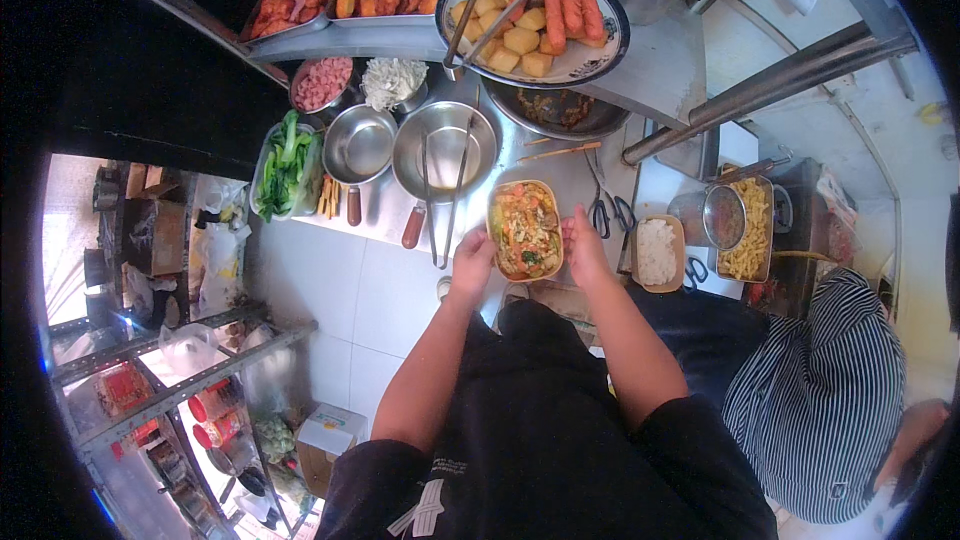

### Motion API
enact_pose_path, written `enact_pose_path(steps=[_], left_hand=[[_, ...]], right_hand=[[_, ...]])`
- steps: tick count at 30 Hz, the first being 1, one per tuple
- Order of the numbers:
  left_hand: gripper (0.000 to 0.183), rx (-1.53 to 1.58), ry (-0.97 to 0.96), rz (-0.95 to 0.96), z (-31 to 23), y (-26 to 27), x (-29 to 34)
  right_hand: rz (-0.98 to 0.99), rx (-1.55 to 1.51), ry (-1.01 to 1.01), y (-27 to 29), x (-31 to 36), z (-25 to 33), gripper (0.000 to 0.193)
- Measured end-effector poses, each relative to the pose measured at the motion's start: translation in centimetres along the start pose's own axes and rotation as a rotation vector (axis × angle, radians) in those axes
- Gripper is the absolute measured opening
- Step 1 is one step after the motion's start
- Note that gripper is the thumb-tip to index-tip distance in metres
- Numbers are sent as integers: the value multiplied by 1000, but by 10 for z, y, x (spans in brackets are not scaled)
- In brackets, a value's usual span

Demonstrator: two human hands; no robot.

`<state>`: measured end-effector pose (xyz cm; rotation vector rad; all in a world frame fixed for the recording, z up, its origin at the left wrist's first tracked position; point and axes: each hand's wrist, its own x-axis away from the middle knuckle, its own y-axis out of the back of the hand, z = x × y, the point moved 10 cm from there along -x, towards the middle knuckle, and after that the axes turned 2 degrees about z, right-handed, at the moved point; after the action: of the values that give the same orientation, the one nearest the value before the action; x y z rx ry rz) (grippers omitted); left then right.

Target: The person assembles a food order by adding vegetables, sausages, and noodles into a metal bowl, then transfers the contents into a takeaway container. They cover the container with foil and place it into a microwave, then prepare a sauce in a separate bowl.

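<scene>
A takeaway box [526, 230] filled with mixed food, with orange, pale and green bits in it, is between my two hands at the counter's front edge. My left hand [474, 262] closes on its left side near the lower corner. My right hand [584, 248] grips the right side, fingers along the wall. Just left of the box are steel tongs [446, 202], lying across a steel pan [440, 145] with a wooden handle. Scissors with dark handles [605, 215] lie to the right of my right hand.
A second box with white rice [658, 252] stands at right, beside a tray of yellow food [748, 230] and a strainer [723, 217]. A plate of sausages and tofu-like cubes [590, 55] rests on the shelf above. Greens [286, 165] fill a tub at left. A person in a striped top [820, 400] is close on my right.
</scene>
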<state>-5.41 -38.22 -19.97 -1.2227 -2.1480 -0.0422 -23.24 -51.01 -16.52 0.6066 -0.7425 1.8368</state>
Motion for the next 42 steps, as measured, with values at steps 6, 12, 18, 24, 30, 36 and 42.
enact_pose_path(steps=[6,12,18,24,30,36,42], left_hand=[[8,256,-293,40,-117,-35,117],[13,59,-339,27,-198,-19,196],[68,2,-899,-259,-320,31,275],[118,-357,-1532,-510,-490,31,320],[134,-506,-1609,-616,-644,9,298],[125,-717,-1569,-699,-728,-6,260],[127,-1002,-1404,-754,-788,-35,188]], right_hand=[[331,-247,69,-24,79,57,59],[947,-826,-139,-150,169,59,59],[1134,-794,-134,-283,218,138,65],[1665,-813,77,-450,313,296,75],[1398,-713,458,-524,302,408,73],[1217,-587,600,-528,273,446,82],[1044,-341,571,-468,212,397,85]])
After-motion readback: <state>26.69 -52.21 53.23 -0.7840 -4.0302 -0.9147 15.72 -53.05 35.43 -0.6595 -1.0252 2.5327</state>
